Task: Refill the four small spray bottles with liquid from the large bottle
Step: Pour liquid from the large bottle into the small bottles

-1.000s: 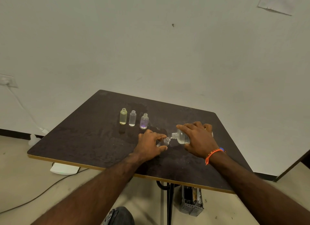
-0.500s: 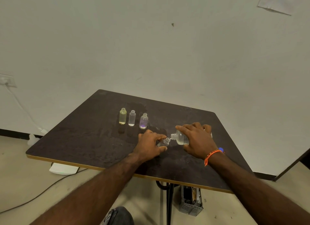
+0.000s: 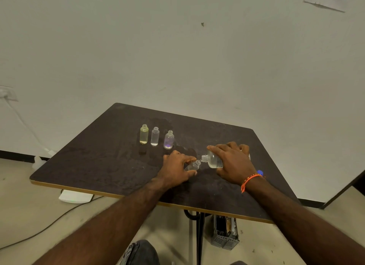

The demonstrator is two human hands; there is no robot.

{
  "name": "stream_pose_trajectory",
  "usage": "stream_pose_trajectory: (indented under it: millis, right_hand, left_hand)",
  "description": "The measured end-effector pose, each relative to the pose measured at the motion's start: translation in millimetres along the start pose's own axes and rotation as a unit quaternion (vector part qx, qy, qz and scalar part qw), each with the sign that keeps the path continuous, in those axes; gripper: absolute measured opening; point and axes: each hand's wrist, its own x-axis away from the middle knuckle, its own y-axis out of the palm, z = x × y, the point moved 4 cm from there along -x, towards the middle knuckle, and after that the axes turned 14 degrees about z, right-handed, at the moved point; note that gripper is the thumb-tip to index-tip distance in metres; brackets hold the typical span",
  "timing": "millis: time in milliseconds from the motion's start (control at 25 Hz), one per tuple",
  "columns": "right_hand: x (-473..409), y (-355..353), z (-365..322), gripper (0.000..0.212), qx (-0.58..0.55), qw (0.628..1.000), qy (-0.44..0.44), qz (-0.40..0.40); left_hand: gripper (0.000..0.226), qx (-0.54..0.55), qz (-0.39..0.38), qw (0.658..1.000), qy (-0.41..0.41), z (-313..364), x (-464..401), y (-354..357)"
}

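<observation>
The left hand [image 3: 177, 169] grips a small clear spray bottle [image 3: 193, 166], tilted on the dark, mottled table [image 3: 98, 162], while the right hand [image 3: 232, 163] clasps the large clear bottle [image 3: 212, 161], tipped nearly flat with its threaded neck touching the small bottle's narrow mouth. Overflow or a spill is the likely fault: both openings are narrow, the smooth plastic can slip, and a damp-looking patch already marks the table beside the hands. Three uncapped cylindrical bottles stand upright behind, well apart from the pour: one yellowish [image 3: 144, 134], one clear [image 3: 155, 136], one violet-tinted [image 3: 169, 140].
</observation>
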Motion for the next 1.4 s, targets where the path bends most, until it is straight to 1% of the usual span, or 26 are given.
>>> stream_pose_trajectory:
  millis: [880,1120,1240,1400]
  right_hand:
    - [-0.4,-3.2,-3.7,0.079,0.005,1.000,-0.011,-0.006]
    - [1.2,1.6,-4.1,0.081,-0.005,1.000,0.000,-0.006]
    - [5.5,5.4,-6.5,0.082,-0.042,0.999,0.027,-0.012]
    - [9.2,14.9,-10.0,0.080,-0.159,0.982,0.104,-0.008]
  left_hand:
    - [0.057,-0.017,0.000,1.000,0.013,2.2,0.5,-0.2]
    - [0.055,-0.010,0.002,1.000,0.006,-0.3,0.5,0.4]
    - [0.048,0.005,0.025,1.000,-0.002,-1.6,0.6,-1.2]
    - [0.047,0.000,0.034,0.999,-0.010,-0.3,2.5,-1.6]
